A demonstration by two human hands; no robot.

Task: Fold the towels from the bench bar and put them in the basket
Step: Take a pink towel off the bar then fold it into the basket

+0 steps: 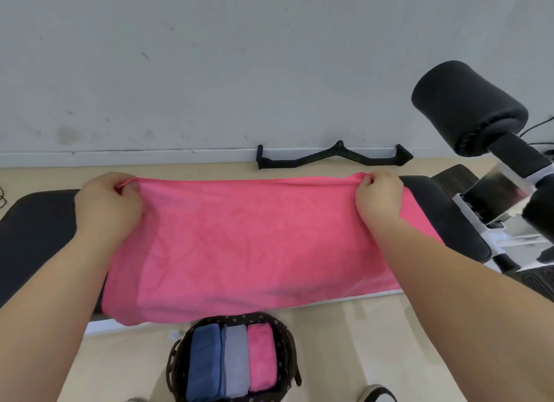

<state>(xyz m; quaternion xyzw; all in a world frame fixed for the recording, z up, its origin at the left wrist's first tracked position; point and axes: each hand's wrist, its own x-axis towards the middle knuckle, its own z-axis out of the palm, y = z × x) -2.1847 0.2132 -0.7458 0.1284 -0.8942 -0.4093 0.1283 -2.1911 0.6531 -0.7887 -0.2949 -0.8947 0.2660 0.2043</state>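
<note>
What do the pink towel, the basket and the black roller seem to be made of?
Pink towel: soft matte cloth, perhaps microfibre; it creases and drapes. Basket: dark wall with rows of small holes, plastic or fabric. Black roller: matte foam padding, likely; its end looks puckered.

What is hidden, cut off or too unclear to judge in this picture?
Head view only.
1. Bench pad: middle hidden under the pink towel.
2. Basket: near rim cut off by the bottom edge.
3. Black handle by the wall: lettering too small to read.
</note>
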